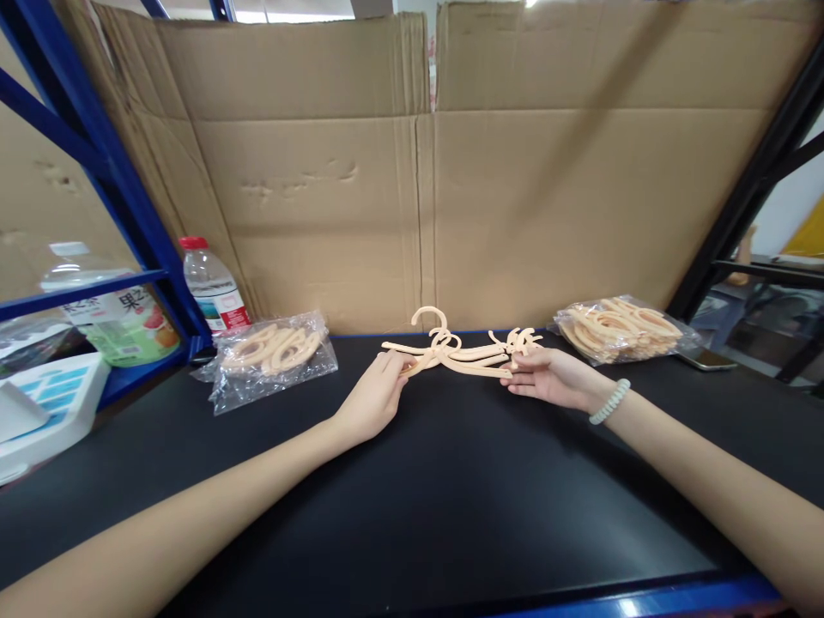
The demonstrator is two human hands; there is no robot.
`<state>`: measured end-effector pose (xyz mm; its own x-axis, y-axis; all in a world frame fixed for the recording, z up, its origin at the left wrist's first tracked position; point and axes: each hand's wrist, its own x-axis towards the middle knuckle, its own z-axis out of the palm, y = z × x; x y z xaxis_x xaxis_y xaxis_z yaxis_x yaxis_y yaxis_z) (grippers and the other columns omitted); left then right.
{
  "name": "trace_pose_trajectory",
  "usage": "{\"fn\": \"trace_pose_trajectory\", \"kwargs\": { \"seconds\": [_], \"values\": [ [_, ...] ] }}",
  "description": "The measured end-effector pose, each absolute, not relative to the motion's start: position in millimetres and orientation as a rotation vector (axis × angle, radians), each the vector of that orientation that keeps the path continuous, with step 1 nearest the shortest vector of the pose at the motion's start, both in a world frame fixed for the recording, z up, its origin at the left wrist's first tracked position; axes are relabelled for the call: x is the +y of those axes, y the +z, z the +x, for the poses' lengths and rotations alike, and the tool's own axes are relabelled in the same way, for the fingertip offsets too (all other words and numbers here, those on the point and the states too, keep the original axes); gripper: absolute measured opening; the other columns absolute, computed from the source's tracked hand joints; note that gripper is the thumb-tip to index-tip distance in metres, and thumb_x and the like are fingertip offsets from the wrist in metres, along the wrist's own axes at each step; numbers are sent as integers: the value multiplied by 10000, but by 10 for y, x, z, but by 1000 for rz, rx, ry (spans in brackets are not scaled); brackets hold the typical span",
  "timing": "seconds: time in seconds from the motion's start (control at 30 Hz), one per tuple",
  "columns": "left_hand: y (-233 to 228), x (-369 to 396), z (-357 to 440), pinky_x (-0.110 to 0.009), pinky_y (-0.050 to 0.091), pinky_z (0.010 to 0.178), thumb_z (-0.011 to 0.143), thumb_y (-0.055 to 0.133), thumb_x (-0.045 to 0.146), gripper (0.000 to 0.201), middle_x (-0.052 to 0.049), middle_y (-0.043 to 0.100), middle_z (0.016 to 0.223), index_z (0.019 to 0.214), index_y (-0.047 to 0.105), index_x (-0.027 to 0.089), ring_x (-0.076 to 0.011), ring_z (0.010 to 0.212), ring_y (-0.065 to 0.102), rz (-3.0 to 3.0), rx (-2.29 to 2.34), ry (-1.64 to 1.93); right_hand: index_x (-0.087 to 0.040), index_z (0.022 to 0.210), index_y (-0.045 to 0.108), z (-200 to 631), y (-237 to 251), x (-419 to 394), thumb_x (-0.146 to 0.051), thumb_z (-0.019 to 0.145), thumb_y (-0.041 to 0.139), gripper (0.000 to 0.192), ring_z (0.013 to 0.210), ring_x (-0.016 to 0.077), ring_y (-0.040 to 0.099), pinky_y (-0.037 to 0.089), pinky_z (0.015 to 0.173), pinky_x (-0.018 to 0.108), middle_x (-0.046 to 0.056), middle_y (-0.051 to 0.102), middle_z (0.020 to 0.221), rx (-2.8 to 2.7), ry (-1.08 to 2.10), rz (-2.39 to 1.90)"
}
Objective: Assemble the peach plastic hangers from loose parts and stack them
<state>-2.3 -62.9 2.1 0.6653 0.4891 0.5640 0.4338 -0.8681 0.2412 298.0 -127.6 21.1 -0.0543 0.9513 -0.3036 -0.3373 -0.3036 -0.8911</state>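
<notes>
item: peach hangers (464, 354), centre of frame on black worktop (451, 481). left hand (373, 399) grip pinched closed on left end; right hand (547, 378) grip closed on right end. bagged hangers (274, 352) left.

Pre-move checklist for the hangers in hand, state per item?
1. Left hand on the left end of the hangers: ok.
2. Right hand on their right end: ok.
3. Hangers aligned as one stack: not ok, they look splayed.
4. Grip firm: cannot tell.
5. Table in front bare: ok.
6. Left bag and right bag apart from the hands: ok.
</notes>
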Motion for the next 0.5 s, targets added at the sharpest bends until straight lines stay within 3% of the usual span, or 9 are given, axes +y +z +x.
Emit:
{"fn": "trace_pose_trajectory", "kwargs": {
  "seconds": [0.1, 0.23, 0.5],
  "values": [
    [27, -627, -21, -400, 457, 827, 903, 372, 94, 219, -92, 546, 1032, 1086, 454, 180, -224, 914, 501, 2779, 775, 973, -142, 776, 595, 2968, 212, -1282, -97, 855, 530, 112, 782, 195, 690, 534, 842, 328, 82, 686, 755, -717, 1628, -1167],
    [31, -629, -16, -397, 455, 828, 900, 373, 99, 211, -96, 546, 1035, 1077, 456, 179, -227, 916, 501, 2771, 772, 980, -112, 852, 604, 2940, 203, -1290, -101, 878, 484, 123, 818, 215, 700, 537, 850, 339, 147, 710, 871, -732, 1654, -1190],
    [35, -631, -11, -406, 452, 836, 901, 366, 96, 220, -98, 543, 1051, 1077, 461, 188, -232, 934, 502, 2760, 775, 964, -127, 842, 610, 2950, 181, -1276, -131, 889, 527, 95, 768, 178, 690, 538, 830, 322, 147, 718, 892, -767, 1584, -1227]
  ]
}}
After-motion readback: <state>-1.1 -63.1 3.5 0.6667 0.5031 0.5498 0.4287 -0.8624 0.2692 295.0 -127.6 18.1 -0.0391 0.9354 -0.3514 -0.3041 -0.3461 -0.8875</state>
